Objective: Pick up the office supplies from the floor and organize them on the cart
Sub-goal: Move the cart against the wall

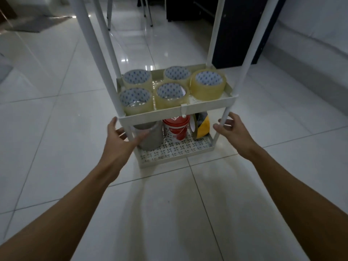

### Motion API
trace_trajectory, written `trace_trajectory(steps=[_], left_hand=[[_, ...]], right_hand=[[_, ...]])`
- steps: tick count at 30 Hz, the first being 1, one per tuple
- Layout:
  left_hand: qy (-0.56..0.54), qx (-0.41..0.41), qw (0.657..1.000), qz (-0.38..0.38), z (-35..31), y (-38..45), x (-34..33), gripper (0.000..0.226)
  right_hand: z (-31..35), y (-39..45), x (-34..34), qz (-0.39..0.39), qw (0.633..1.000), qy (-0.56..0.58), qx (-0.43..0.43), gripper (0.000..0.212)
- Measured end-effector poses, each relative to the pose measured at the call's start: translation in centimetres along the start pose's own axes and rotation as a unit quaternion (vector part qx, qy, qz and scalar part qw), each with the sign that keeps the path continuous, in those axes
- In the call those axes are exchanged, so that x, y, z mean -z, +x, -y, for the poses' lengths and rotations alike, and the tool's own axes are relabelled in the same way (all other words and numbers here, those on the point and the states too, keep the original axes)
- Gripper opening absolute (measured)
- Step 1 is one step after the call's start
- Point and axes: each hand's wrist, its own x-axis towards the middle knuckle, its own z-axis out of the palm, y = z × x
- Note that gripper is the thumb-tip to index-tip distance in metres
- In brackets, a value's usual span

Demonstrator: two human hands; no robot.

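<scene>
head view, looking down over two bare forearms that reach forward from the lower corners toward a white tiered cart (175, 110) standing on a glossy white tiled floor (56, 129). the left hand (120, 142) is extended at the cart's near left corner, palm turned inward, its fingers (140, 137) spread and loosely straight, bracketing the near left post (130, 135) below the middle shelf; they lie close to the post and to a grey roll of tape (150, 136) on the bottom shelf, but contact cannot be judged and nothing is gripped. the right hand (234, 131) mirrors it at the near right corner, thumb up, fingers (219, 128) straight and relaxed on either side of the near right post (225, 119), not curled round it. the middle shelf carries five rolls of clear packing tape, lying flat with cores upward: back left (137, 78), back centre (177, 73), right (208, 83), front left (135, 99) and front centre (170, 95), packed closely. on the perforated bottom shelf (175, 149) the grey roll stands at left, a small red and white bucket (176, 129) in the middle, and a roll of yellow and black hazard tape (200, 127) on edge at right. dark furniture (243, 31) stands behind the cart at the right.
</scene>
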Motion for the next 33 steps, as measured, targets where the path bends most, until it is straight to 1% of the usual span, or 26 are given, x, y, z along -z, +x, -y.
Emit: trace_trajectory(steps=[1, 2, 3, 5, 6, 8, 9, 10, 11, 12, 13, 16, 20, 26, 30, 33], left_hand=[[-0.030, -0.009, 0.999, -0.015, -0.7, -0.2, 0.1, 0.109], [-0.058, -0.018, 0.997, -0.036, -1.5, -0.3, 0.2, 0.111], [-0.078, -0.024, 0.995, -0.058, -2.3, -0.3, 0.4, 0.111], [-0.081, -0.030, 0.993, -0.084, -3.7, 0.2, 0.6, 0.111], [-0.077, -0.024, 0.993, -0.085, -4.3, 0.5, 0.7, 0.113], [-0.068, 0.007, 0.995, -0.071, -5.3, 1.0, 0.5, 0.123], [-0.058, 0.025, 0.996, -0.062, -5.6, 1.2, 0.4, 0.123], [-0.049, 0.034, 0.997, -0.055, -5.8, 1.5, 0.0, 0.115], [-0.045, 0.032, 0.997, -0.058, -5.7, 1.7, -0.4, 0.099], [-0.043, 0.022, 0.996, -0.074, -5.6, 1.9, -1.0, 0.081], [-0.046, 0.010, 0.995, -0.093, -5.4, 2.2, -1.4, 0.071], [-0.068, -0.014, 0.990, -0.123, -4.9, 2.7, -2.1, 0.065], [-0.083, -0.035, 0.988, -0.125, -4.9, 3.8, -2.3, 0.048], [-0.070, -0.055, 0.990, -0.105, -5.7, 6.0, -3.3, 0.049], [-0.057, -0.060, 0.992, -0.095, -6.4, 6.9, -5.3, 0.046], [-0.053, -0.062, 0.993, -0.087, -7.1, 7.5, -7.1, 0.049]], right_hand=[[0.6, -0.1, 0.8, 0.012, 1.000, 0.020, 0.005, 0.077], [1.4, -0.1, 1.3, 0.013, 0.999, 0.030, 0.017, 0.082], [2.3, 0.1, 1.6, 0.008, 0.999, 0.033, 0.033, 0.085], [4.5, 0.8, 1.6, -0.010, 0.998, 0.038, 0.054, 0.087], [5.6, 1.2, 1.4, -0.020, 0.997, 0.045, 0.060, 0.082], [7.2, 2.0, 0.6, -0.048, 0.995, 0.053, 0.069, 0.061], [7.6, 2.5, 0.2, -0.066, 0.994, 0.052, 0.073, 0.055], [7.8, 3.0, -0.2, -0.083, 0.993, 0.050, 0.073, 0.054], [7.8, 3.4, -0.4, -0.096, 0.992, 0.047, 0.072, 0.054], [7.8, 3.6, -0.5, -0.107, 0.991, 0.048, 0.072, 0.053], [7.7, 3.7, -0.6, -0.113, 0.990, 0.045, 0.073, 0.052], [7.4, 4.0, -0.6, -0.119, 0.989, 0.031, 0.085, 0.051], [7.1, 3.7, -0.8, -0.127, 0.985, 0.032, 0.111, 0.044], [6.4, 3.6, -0.1, -0.149, 0.982, 0.047, 0.109, 0.043], [6.1, 3.8, 1.6, -0.153, 0.982, 0.033, 0.102, 0.046], [5.8, 3.7, 3.3, -0.169, 0.980, 0.039, 0.097, 0.041]])
